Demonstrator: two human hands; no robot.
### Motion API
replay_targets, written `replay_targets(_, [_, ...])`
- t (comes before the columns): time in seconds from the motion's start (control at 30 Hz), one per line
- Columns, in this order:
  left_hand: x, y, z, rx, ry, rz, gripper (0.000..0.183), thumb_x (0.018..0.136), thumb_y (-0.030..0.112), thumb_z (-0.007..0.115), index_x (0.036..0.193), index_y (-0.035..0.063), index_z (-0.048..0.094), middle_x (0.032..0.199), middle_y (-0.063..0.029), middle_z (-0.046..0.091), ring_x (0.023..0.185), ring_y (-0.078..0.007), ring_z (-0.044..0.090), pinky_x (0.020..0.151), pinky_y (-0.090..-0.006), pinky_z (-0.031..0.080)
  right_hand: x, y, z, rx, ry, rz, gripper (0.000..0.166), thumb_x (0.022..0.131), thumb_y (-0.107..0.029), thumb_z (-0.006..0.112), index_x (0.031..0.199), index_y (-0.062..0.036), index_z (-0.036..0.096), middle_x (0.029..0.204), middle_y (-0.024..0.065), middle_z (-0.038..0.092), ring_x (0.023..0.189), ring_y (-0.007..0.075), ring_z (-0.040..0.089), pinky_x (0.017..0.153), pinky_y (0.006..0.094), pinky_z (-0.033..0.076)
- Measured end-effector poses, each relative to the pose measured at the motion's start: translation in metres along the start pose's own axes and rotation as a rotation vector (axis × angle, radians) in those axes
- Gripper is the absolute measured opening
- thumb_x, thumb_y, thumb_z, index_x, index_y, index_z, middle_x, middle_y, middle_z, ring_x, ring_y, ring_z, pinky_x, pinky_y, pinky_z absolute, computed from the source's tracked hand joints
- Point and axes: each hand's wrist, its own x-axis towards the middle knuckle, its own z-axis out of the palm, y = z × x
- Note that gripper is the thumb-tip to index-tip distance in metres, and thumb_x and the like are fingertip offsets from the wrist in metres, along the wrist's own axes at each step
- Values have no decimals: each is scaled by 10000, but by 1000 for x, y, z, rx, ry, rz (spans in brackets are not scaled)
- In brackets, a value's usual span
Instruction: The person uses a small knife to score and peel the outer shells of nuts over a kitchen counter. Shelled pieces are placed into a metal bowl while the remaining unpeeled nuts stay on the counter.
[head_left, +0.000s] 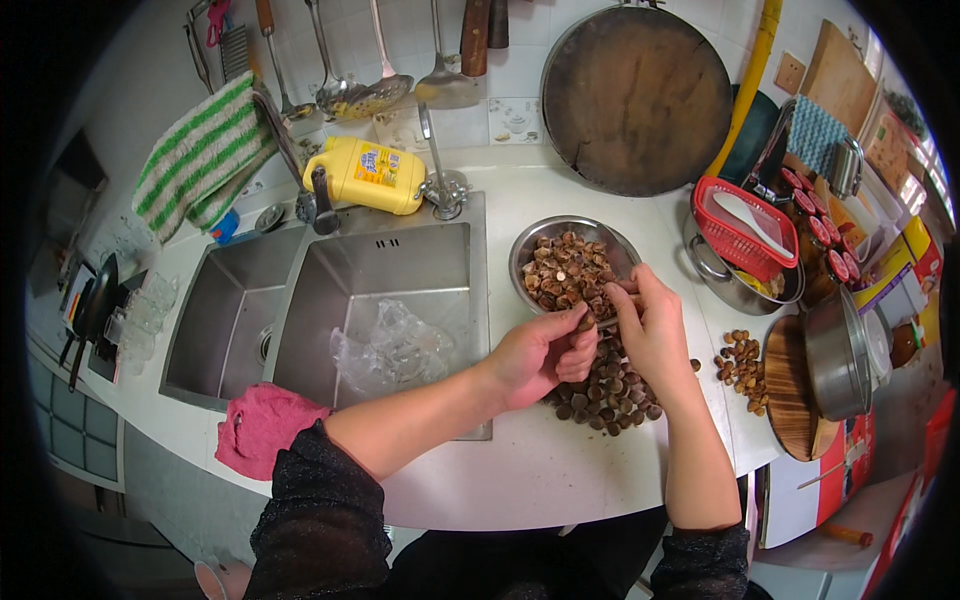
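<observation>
My left hand (544, 352) holds a small brown nut (586, 322) between thumb and fingers, at the near rim of a steel bowl (525, 232). The bowl holds broken brown shells (566, 266). My right hand (651, 322) is close beside it at the bowl's right edge, thumb and fingers pinched together; what lies between them is too small to tell. Under and between my hands, a heap of whole dark brown nuts (607, 397) lies on the white counter. Farther right is a pile of lighter, yellowish-brown kernels (742, 367).
Left of the hands is a double steel sink (375, 262) with a crumpled plastic bag (394, 345) in it. A pink cloth (266, 427) lies on its near edge. At right stand a round wooden board (791, 390), a steel pot (836, 360) and a red basket (720, 225).
</observation>
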Motion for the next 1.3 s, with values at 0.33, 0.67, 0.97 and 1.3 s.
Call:
replay_targets(0.33, [-2,0,5,172,123,100,335,993,338,400,832,65,506,626,11,396,582,-100,355,554,-238,299,2,8,2,-23,38,-2,146,826,-38,617,897,23,505,729,159,604,609,265,578,574,335,455])
replay_targets(0.67, [-2,-2,11,664,280,378,304,1002,321,399,852,87,522,671,35,437,622,-67,393,574,-218,322,-13,-25,-8,203,-149,16,163,801,-16,652,926,29,558,725,84,538,627,135,500,564,257,414])
replay_targets(0.97, [-3,2,9,666,210,329,336,1002,335,398,812,87,521,676,29,451,637,-65,408,586,-217,337,-14,-21,-12,133,-164,-58,153,783,8,658,907,24,570,794,107,564,682,193,564,607,277,457])
replay_targets(1.3, [-4,2,7,622,135,269,294,1006,296,396,853,81,526,682,25,463,645,-62,422,588,-209,342,-17,-19,-16,96,-184,-74,209,788,3,663,973,15,567,821,120,601,681,216,590,595,274,463])
